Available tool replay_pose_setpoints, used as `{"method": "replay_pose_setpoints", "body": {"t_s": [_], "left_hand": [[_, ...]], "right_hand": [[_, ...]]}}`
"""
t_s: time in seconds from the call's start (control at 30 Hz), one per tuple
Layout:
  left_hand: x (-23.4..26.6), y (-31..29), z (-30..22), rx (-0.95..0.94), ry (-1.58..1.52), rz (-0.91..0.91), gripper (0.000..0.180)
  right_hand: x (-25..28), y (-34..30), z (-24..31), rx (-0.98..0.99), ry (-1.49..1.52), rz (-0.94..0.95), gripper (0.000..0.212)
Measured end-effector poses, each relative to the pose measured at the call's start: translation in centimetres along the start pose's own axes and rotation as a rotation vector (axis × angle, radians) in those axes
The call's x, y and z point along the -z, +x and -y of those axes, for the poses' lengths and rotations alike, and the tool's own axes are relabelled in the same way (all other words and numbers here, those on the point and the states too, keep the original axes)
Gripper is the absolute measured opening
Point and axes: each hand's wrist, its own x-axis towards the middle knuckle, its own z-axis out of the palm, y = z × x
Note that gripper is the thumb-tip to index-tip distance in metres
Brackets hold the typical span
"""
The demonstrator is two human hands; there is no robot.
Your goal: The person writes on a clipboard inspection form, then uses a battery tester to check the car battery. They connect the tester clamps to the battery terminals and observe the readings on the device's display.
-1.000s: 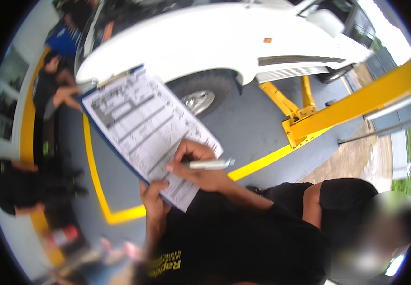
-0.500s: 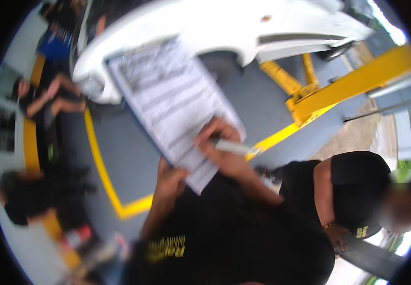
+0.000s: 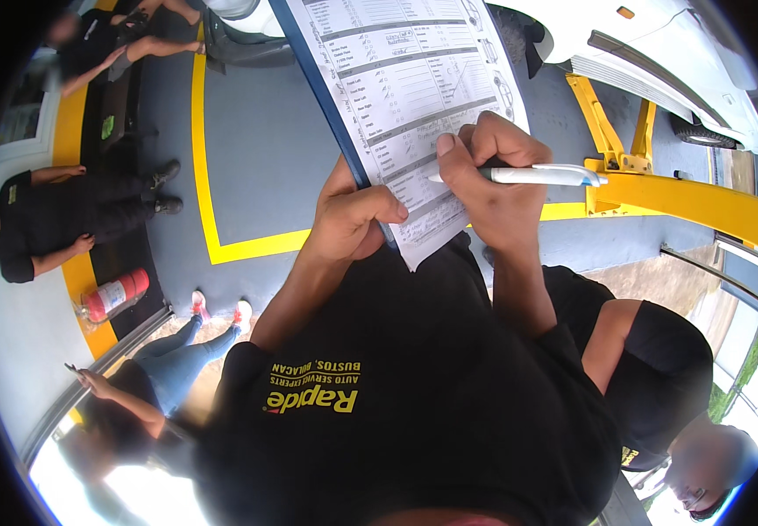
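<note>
A printed form [image 3: 423, 79] with handwritten marks lies on a dark blue clipboard [image 3: 325, 92] in front of my chest. My left hand [image 3: 351, 215] grips the lower left edge of the clipboard, its thumb pressed on the paper. In my right hand [image 3: 500, 180] is a white pen [image 3: 550, 175], pinched between thumb and fingers. The pen's tip points left, at the lower part of the form; whether it touches the paper I cannot tell. The side of my right hand rests over the form's right edge.
A white vehicle [image 3: 659, 61] stands ahead beside a yellow lift arm [image 3: 694, 197]. Yellow lines [image 3: 199, 158] mark the grey floor. One person in black [image 3: 659, 359] bends close on my right; several others are at the left, near a red fire extinguisher [image 3: 116, 294].
The clipboard and both hands now appear higher in the view, which has shifted and sharpened. My grip on pen and clipboard stays the same.
</note>
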Motion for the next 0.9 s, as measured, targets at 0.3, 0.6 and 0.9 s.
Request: {"method": "replay_pose_setpoints", "body": {"t_s": [0.3,0.6,0.9], "left_hand": [[0.8,-0.3,0.2,-0.016,-0.032,0.016,0.087],[0.5,0.0,0.7,-0.03,-0.022,0.067,0.089],[0.3,-0.4,0.7,-0.013,-0.02,0.102,0.088]], "right_hand": [[-0.7,-0.1,0.6,0.055,-0.104,-0.026,0.041],[0.7,-0.3,0.1,0.066,-0.048,0.021,0.04],[-0.9,0.5,1.7,-0.06,0.256,-0.114,0.033]]}}
